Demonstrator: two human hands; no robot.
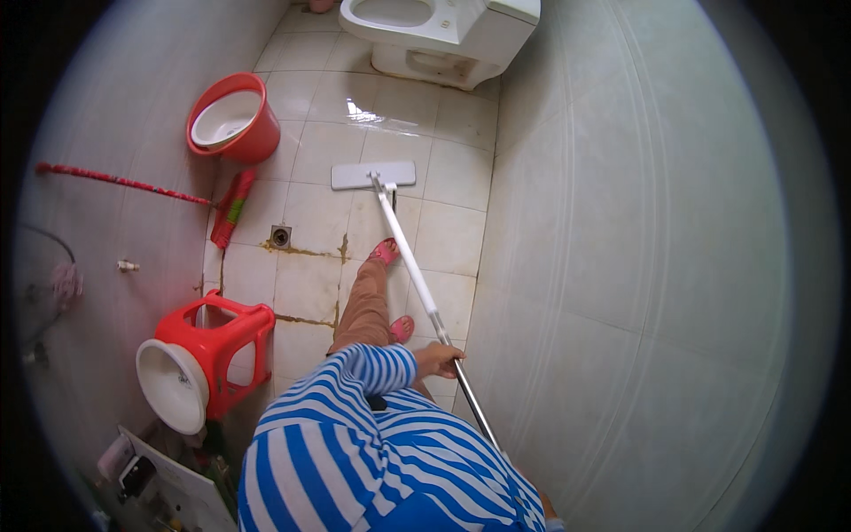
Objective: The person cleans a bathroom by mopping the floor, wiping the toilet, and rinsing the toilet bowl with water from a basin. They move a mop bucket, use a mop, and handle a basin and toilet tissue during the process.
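Observation:
My left hand [437, 361] grips the pole [415, 272] of a flat mop at its silver metal section. The pole slants from beside my waist to the floor. Its white lower part ends in a flat rectangular mop head [356, 176], light grey, lying on the tiled floor in front of my feet. My right hand is out of view. Only a sliver of skin and sleeve shows past my striped top, low on the right, and my body hides the pole's top end.
A wet patch shines on the floor tiles [399, 120] before a white toilet [445, 33]. Along the left wall are a red bucket [259, 136] holding a white basin [226, 120], a red broom [233, 209], a red plastic stool [256, 319] and another white basin [169, 389]. A floor drain [280, 236] lies nearby.

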